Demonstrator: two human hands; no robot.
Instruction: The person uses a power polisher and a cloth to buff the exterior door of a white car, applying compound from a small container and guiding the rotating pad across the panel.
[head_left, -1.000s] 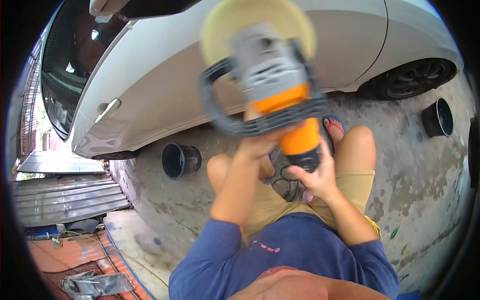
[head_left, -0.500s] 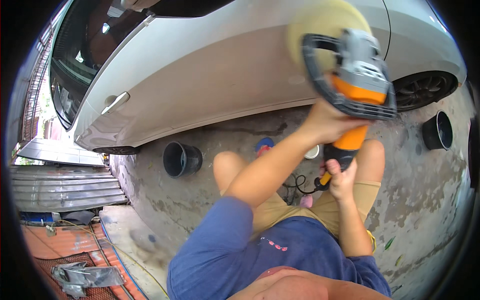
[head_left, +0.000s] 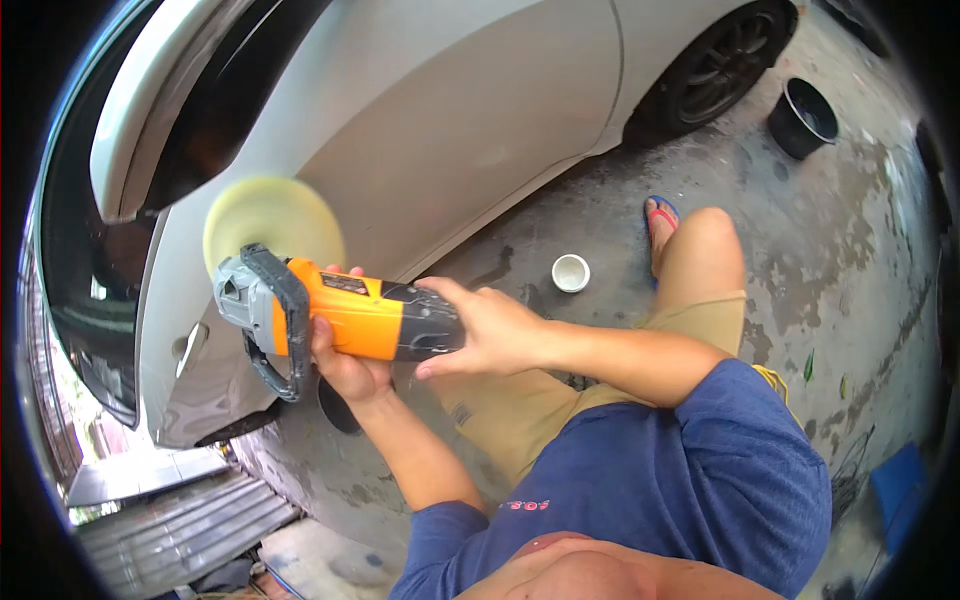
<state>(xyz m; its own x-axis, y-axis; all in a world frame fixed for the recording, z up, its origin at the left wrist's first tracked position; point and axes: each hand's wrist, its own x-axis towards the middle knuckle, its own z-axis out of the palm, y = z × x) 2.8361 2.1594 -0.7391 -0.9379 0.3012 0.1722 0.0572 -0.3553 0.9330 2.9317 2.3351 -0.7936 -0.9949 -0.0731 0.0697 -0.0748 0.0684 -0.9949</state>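
Both of my hands hold an orange, grey and black power polisher (head_left: 355, 312) up against a white car. My left hand (head_left: 352, 368) wraps the orange body from below, just behind the black loop handle (head_left: 290, 320). At the black rear end, my right hand (head_left: 495, 330) grips with thumb and fingers on either side. The round yellow pad (head_left: 285, 215) looks blurred, and its face is turned to the car door (head_left: 440, 130). Close by the pad is the white door handle (head_left: 190, 350).
On the concrete floor stands a small white tub (head_left: 571, 272). A black bucket (head_left: 803, 118) is beyond the car's wheel (head_left: 725, 65), and another black bucket (head_left: 338, 405) is partly hidden below my left hand. Corrugated metal sheets (head_left: 190, 530) lie at the lower left.
The polisher has moved left along the car, from near the front wheel toward the door handle. It has swung from upright to pointing left. My view has turned too.
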